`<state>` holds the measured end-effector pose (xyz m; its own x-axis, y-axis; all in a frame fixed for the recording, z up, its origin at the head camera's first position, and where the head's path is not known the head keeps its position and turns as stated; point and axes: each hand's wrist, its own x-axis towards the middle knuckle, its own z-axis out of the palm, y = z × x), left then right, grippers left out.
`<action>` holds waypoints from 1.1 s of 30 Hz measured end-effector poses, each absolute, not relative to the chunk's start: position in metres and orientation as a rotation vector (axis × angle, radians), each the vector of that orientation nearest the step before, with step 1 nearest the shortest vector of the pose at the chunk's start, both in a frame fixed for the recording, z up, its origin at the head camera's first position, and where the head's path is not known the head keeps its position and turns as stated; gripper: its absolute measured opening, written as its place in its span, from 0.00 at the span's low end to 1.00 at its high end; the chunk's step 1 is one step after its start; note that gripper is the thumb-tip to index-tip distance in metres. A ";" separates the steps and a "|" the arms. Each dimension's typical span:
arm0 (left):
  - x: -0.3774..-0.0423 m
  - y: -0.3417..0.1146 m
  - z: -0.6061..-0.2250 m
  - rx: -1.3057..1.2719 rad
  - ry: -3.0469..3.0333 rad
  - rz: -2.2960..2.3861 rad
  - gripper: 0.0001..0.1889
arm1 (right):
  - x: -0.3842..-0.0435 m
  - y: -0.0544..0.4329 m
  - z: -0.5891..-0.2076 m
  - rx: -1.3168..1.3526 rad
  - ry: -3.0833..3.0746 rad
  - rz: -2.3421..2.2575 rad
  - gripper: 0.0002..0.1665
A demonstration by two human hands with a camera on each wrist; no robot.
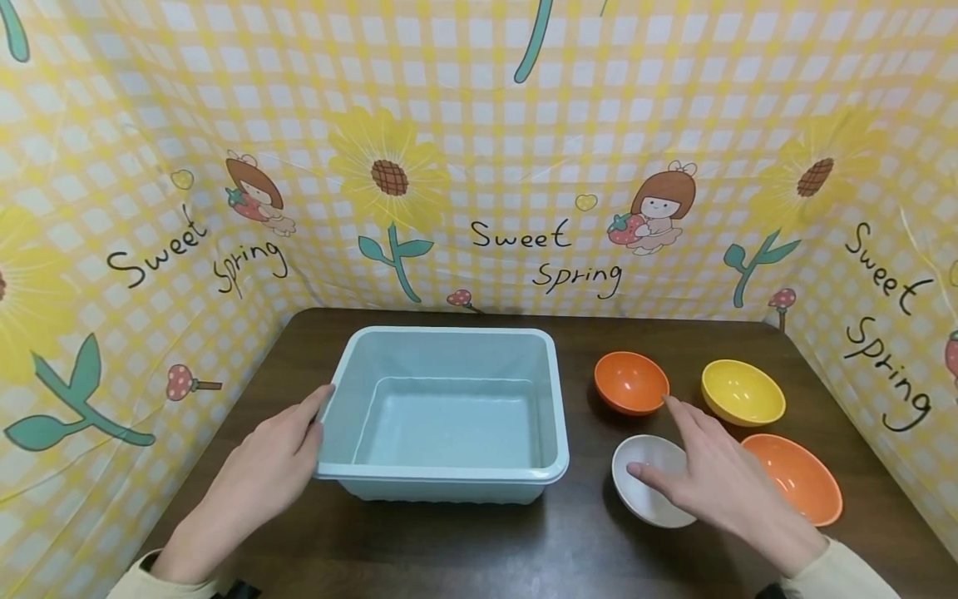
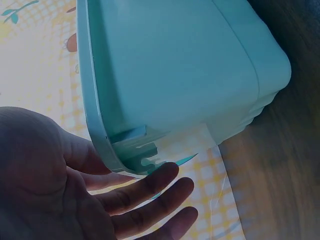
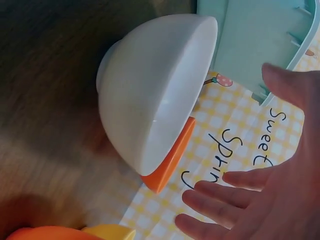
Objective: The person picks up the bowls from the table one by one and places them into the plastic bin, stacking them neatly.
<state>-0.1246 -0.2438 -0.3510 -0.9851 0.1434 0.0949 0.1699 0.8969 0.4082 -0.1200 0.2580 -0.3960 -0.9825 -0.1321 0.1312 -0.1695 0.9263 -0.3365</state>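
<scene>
A light blue plastic basin (image 1: pixel 449 475) stands on the dark table, its inside bare. My left hand (image 1: pixel 273 457) is at the basin's left rim, fingertips right at the edge. In the left wrist view, its loosely extended fingers (image 2: pixel 150 192) lie near the rim corner. Over the white bowl (image 1: pixel 647 495) hovers my right hand (image 1: pixel 722 474), fingers spread and palm holding nothing. Its index fingertip overlaps the edge of a red-orange bowl (image 1: pixel 631 383). A yellow bowl (image 1: pixel 743 393) sits farther right, and a lighter orange bowl (image 1: pixel 801 478) is partly hidden behind the right hand.
Yellow checked cloth (image 1: pixel 509 150) printed with flowers and lettering rises behind and along both sides of the brown wooden table (image 1: pixel 479 549). The bowls stand close together to the right of the basin.
</scene>
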 end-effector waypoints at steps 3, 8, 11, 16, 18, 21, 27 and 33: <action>-0.125 -0.245 -0.351 -0.264 -2.985 -0.700 0.27 | -0.118 0.260 -0.399 0.253 -2.982 0.521 0.73; -0.127 -0.249 -0.354 -0.314 -2.954 -0.808 0.27 | -0.114 0.264 -0.403 0.266 -3.022 0.516 0.77; -0.128 -0.252 -0.356 -0.344 -2.941 -0.866 0.27 | -0.110 0.267 -0.406 0.270 -3.047 0.523 0.78; -0.129 -0.256 -0.355 -0.341 -2.947 -0.922 0.27 | -0.105 0.271 -0.413 0.303 -3.048 0.552 0.77; -0.129 -0.257 -0.355 -0.332 -2.953 -0.936 0.27 | -0.103 0.273 -0.416 0.317 -3.040 0.551 0.76; -0.129 -0.259 -0.356 -0.326 -2.961 -0.950 0.27 | -0.100 0.274 -0.419 0.338 -3.025 0.544 0.75; -0.129 -0.260 -0.357 -0.326 -2.967 -0.977 0.27 | -0.098 0.280 -0.424 0.370 -3.020 0.531 0.76; -0.129 -0.259 -0.357 -0.331 -2.960 -0.988 0.27 | -0.098 0.286 -0.429 0.368 -3.082 0.551 0.79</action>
<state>-0.1295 -0.2590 -0.3568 -0.9778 0.1980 0.0693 0.1999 0.7794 0.5937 -0.0976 0.2864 -0.4295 -0.9727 -0.2301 0.0297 -0.2261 0.9117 -0.3431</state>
